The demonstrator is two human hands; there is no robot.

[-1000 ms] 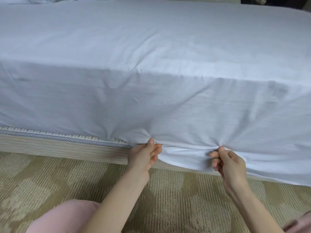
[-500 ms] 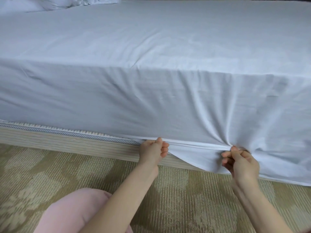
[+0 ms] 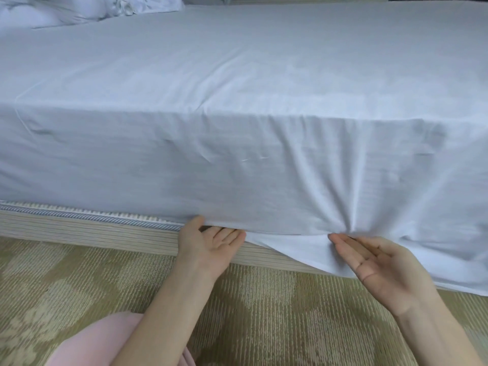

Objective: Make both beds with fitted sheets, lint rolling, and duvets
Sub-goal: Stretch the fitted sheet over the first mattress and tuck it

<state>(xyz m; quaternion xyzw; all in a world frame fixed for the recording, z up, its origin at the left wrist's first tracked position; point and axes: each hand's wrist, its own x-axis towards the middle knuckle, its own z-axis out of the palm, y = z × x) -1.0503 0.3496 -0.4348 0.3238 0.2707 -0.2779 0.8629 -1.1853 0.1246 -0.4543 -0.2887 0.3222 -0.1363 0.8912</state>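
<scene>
A white fitted sheet (image 3: 237,107) covers the mattress top and hangs down its near side. My left hand (image 3: 208,247) lies palm up at the sheet's lower edge, its fingers reaching under the mattress where it meets the bed base (image 3: 92,231). My right hand (image 3: 380,265) is palm up with straight fingers, the fingertips pressing a bunched fold of the sheet in at the mattress's bottom edge. A loose flap of sheet hangs below to the right.
Crumpled white bedding (image 3: 79,9) lies at the far left of the bed. A patterned beige carpet (image 3: 264,313) spreads in front of the base. My knee in pink cloth (image 3: 92,344) shows at the bottom left.
Both hands have let go of the pinched sheet edge and turned palm up with straight fingers. The left now reaches under the mattress and the right pushes the fold in.
</scene>
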